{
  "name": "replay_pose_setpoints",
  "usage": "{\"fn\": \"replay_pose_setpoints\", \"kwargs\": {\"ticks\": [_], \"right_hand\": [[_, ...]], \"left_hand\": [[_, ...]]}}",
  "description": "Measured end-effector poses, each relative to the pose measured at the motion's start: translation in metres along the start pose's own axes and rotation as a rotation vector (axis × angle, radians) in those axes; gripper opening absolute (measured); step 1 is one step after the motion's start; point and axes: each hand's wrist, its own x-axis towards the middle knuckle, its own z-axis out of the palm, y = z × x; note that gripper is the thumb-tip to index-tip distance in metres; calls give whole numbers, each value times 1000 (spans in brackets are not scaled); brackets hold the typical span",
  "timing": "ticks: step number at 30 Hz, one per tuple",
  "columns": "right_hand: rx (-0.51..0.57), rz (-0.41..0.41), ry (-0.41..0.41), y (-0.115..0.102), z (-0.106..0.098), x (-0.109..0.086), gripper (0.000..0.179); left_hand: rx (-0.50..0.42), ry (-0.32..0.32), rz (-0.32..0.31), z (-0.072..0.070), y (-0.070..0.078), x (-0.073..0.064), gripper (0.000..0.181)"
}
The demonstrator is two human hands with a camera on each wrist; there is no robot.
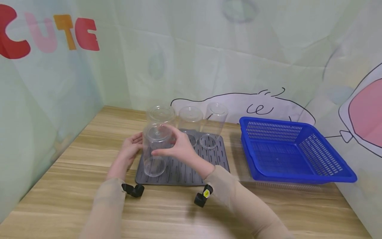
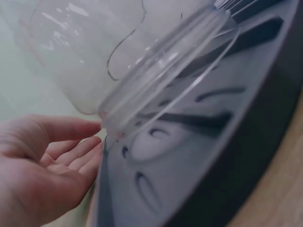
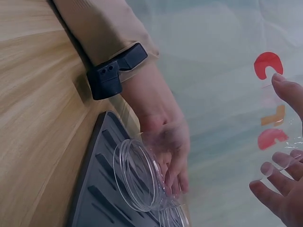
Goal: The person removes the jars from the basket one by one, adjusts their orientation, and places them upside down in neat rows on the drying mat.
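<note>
A clear cup (image 1: pixel 151 151) stands upside down at the front left of a grey ridged drying mat (image 1: pixel 182 172), its rim right at the mat. My right hand (image 1: pixel 180 147) grips this cup near its upturned base, thumb in front and fingers round the far side. Beside its lower left is my left hand (image 1: pixel 131 148), fingers loosely extended. In the left wrist view, a fingertip of that hand reaches the cup's rim (image 2: pixel 156 80). Behind stand three more upturned clear cups: one at left (image 1: pixel 161 112), one in the middle (image 1: pixel 191 116), one at right (image 1: pixel 216 116).
A blue plastic basket (image 1: pixel 252 156) with slotted sides sits on the wooden table (image 1: pixel 167 212), right of the mat. A printed cloth (image 1: pixel 203 59) hangs behind and to the sides. Both wrists wear a small black device (image 1: pixel 134 190).
</note>
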Motion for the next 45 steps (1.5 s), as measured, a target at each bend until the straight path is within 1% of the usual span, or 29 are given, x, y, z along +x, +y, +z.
{"fn": "replay_pose_setpoints", "kwargs": {"ticks": [4,9,11,16,20,26,33,41,45], "right_hand": [[14,-4,-24,0,1,1,82],[29,10,-47,0,4,3,83],[35,11,-57,-1,5,4,84],[26,3,-104,-4,7,7,84],[2,1,-125,-7,8,8,85],[-31,-3,-139,-7,9,9,87],[-51,-9,-154,-6,9,10,87],[-50,-2,-154,-8,7,8,88],[-46,17,-154,-8,6,8,91]], "left_hand": [[-17,29,-28,0,-1,1,76],[-27,46,-37,1,-1,0,76],[-14,56,-38,1,-1,0,75],[36,84,-50,-1,0,-2,68],[65,86,-50,-1,1,-4,62],[65,98,-49,0,0,-4,62],[101,111,-29,-1,-3,-4,64],[79,121,-1,0,-6,-3,64],[39,91,-17,-3,-3,-4,68]]}}
